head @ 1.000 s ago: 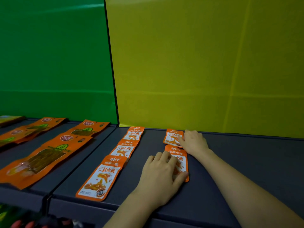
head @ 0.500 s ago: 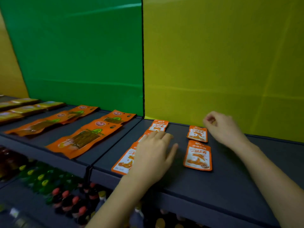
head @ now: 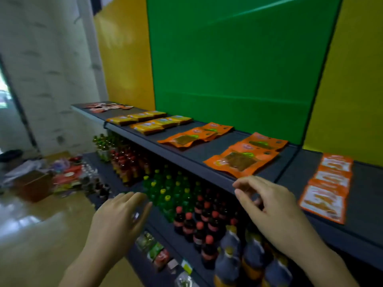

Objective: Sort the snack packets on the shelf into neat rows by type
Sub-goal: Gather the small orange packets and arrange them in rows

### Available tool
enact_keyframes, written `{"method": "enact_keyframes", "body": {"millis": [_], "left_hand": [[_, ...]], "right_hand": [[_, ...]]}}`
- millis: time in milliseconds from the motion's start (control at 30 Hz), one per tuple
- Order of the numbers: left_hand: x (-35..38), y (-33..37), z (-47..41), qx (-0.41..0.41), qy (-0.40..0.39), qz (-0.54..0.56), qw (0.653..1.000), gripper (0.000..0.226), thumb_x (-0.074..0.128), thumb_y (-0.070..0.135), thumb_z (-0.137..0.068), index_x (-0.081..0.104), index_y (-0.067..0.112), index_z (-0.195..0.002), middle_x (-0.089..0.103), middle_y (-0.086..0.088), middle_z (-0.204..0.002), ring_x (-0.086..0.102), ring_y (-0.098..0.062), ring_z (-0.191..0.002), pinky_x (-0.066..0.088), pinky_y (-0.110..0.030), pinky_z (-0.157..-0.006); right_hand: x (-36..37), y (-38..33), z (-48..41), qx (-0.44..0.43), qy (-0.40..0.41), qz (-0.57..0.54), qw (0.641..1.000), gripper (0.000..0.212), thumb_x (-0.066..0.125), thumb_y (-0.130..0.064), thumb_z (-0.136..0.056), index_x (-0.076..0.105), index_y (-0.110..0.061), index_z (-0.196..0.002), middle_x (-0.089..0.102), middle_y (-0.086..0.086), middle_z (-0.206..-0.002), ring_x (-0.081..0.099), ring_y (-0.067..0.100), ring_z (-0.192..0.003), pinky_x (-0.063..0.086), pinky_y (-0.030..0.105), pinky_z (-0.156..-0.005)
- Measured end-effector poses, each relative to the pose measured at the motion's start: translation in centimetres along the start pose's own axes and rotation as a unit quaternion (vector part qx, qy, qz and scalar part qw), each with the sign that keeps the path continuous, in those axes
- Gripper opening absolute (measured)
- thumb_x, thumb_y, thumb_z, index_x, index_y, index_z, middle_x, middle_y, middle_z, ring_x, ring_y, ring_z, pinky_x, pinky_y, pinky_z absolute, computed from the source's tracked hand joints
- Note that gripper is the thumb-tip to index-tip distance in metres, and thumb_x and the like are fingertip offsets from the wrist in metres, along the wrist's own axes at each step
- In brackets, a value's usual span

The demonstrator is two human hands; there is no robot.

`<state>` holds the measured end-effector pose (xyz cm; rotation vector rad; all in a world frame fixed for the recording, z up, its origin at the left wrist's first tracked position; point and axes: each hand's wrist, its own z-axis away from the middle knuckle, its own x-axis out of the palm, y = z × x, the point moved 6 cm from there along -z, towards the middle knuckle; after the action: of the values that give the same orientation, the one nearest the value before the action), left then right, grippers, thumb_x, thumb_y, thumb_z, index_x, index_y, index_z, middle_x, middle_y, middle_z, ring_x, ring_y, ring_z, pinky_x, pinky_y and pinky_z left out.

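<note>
The dark shelf (head: 207, 160) carries snack packets in rows by type. At the right lies a row of small orange-and-white packets (head: 327, 187). Two rows of large orange packets (head: 244, 158) lie in the middle, with yellow packets (head: 151, 123) further left. A loose heap of small orange packets (head: 103, 106) sits at the far left end. My left hand (head: 118, 216) hovers off the shelf with its fingers relaxed and holds nothing. My right hand (head: 267, 201) floats in front of the shelf edge, fingers loosely curled and empty.
Below the shelf stand several green, red-capped and dark bottles (head: 186, 204). More packets lie on the lowest level (head: 157, 251). Boxes and wrapped goods (head: 41, 179) clutter the floor at the left, near a white wall.
The view has swung left along the shelf. Both hands have lifted off the small orange packets and now hang in front of the shelf edge, empty.
</note>
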<state>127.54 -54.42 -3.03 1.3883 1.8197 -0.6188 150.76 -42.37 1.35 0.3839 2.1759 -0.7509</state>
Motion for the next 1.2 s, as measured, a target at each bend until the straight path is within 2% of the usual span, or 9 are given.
{"method": "enact_keyframes", "body": {"millis": [133, 233, 300, 567, 767, 900, 967, 1067, 1200], "left_hand": [[-0.7, -10.8, 3.9, -0.082, -0.024, -0.034, 0.996, 0.041, 0.034, 0.053, -0.081, 0.065, 0.027, -0.076, 0.065, 0.011, -0.066, 0.064, -0.013, -0.056, 0.045, -0.025, -0.043], [-1.8, -16.6, 5.9, -0.12, -0.028, -0.058, 0.991, 0.033, 0.042, 0.048, -0.079, 0.066, 0.027, -0.075, 0.065, 0.012, -0.065, 0.062, -0.01, -0.05, 0.03, -0.011, -0.041], [-2.5, -19.9, 6.7, -0.143, -0.028, -0.068, 0.987, 0.023, 0.053, 0.042, -0.077, 0.068, 0.025, -0.076, 0.067, 0.01, -0.065, 0.061, -0.011, -0.049, 0.025, -0.009, -0.042], [-1.6, -31.5, 6.7, -0.19, -0.008, -0.105, 0.976, 0.041, 0.036, 0.046, -0.082, 0.069, 0.021, -0.08, 0.067, 0.007, -0.068, 0.064, -0.015, -0.057, 0.044, -0.021, -0.046], [3.2, -39.6, 4.3, -0.218, -0.031, -0.117, 0.969, 0.041, 0.035, 0.052, -0.083, 0.068, 0.027, -0.078, 0.064, 0.015, -0.065, 0.062, -0.007, -0.058, 0.029, -0.011, -0.048], [5.8, -45.8, 0.3, -0.243, -0.047, -0.107, 0.963, 0.028, 0.051, 0.049, -0.087, 0.068, 0.027, -0.085, 0.066, 0.016, -0.073, 0.06, -0.005, -0.059, 0.03, -0.01, -0.05], [6.8, -48.9, -2.0, -0.242, -0.033, -0.119, 0.962, 0.021, 0.057, 0.043, -0.085, 0.068, 0.026, -0.083, 0.067, 0.015, -0.071, 0.063, -0.006, -0.061, 0.037, -0.014, -0.051], [8.1, -53.5, -4.8, -0.267, -0.027, -0.129, 0.955, 0.024, 0.053, 0.044, -0.083, 0.067, 0.025, -0.08, 0.066, 0.012, -0.068, 0.065, -0.009, -0.063, 0.044, -0.02, -0.051], [10.3, -59.1, -6.2, -0.309, -0.034, -0.117, 0.943, 0.023, 0.054, 0.043, -0.082, 0.067, 0.024, -0.08, 0.065, 0.013, -0.069, 0.064, -0.009, -0.064, 0.043, -0.019, -0.05]], "right_hand": [[9.4, -5.4, -2.5, -0.01, -0.062, -0.025, 0.998, 0.019, 0.042, -0.042, -0.094, 0.053, -0.036, -0.109, 0.055, -0.022, -0.102, 0.054, -0.001, -0.094, 0.047, 0.017, -0.079], [15.6, -9.1, -4.4, -0.026, -0.094, -0.032, 0.995, 0.02, 0.042, -0.041, -0.095, 0.054, -0.034, -0.109, 0.057, -0.019, -0.106, 0.056, 0.003, -0.098, 0.048, 0.023, -0.082], [18.8, -11.4, -5.9, -0.042, -0.113, -0.034, 0.992, 0.023, 0.042, -0.04, -0.095, 0.055, -0.032, -0.112, 0.057, -0.019, -0.11, 0.055, 0.003, -0.101, 0.048, 0.023, -0.084], [29.1, -16.5, -13.8, -0.073, -0.158, -0.054, 0.983, 0.027, 0.045, -0.037, -0.094, 0.055, -0.029, -0.118, 0.056, -0.018, -0.116, 0.054, 0.003, -0.106, 0.047, 0.021, -0.086], [37.6, -17.6, -20.7, -0.063, -0.177, -0.066, 0.98, 0.028, 0.045, -0.037, -0.094, 0.055, -0.027, -0.118, 0.056, -0.017, -0.116, 0.054, 0.004, -0.104, 0.042, 0.017, -0.081], [42.9, -18.9, -27.5, -0.058, -0.187, -0.062, 0.979, 0.026, 0.045, -0.037, -0.094, 0.055, -0.028, -0.117, 0.056, -0.017, -0.113, 0.054, 0.004, -0.102, 0.044, 0.018, -0.077], [45.3, -19.9, -31.0, -0.062, -0.181, -0.065, 0.979, 0.026, 0.046, -0.037, -0.094, 0.055, -0.028, -0.116, 0.057, -0.017, -0.114, 0.055, 0.005, -0.103, 0.048, 0.022, -0.082], [49.1, -22.0, -35.6, -0.076, -0.183, -0.076, 0.977, 0.027, 0.046, -0.036, -0.094, 0.054, -0.028, -0.118, 0.056, -0.016, -0.118, 0.054, 0.007, -0.108, 0.048, 0.026, -0.088], [54.8, -25.0, -39.6, -0.09, -0.221, -0.067, 0.969, 0.028, 0.043, -0.037, -0.095, 0.051, -0.029, -0.121, 0.053, -0.017, -0.121, 0.052, 0.006, -0.11, 0.046, 0.023, -0.086]]}}
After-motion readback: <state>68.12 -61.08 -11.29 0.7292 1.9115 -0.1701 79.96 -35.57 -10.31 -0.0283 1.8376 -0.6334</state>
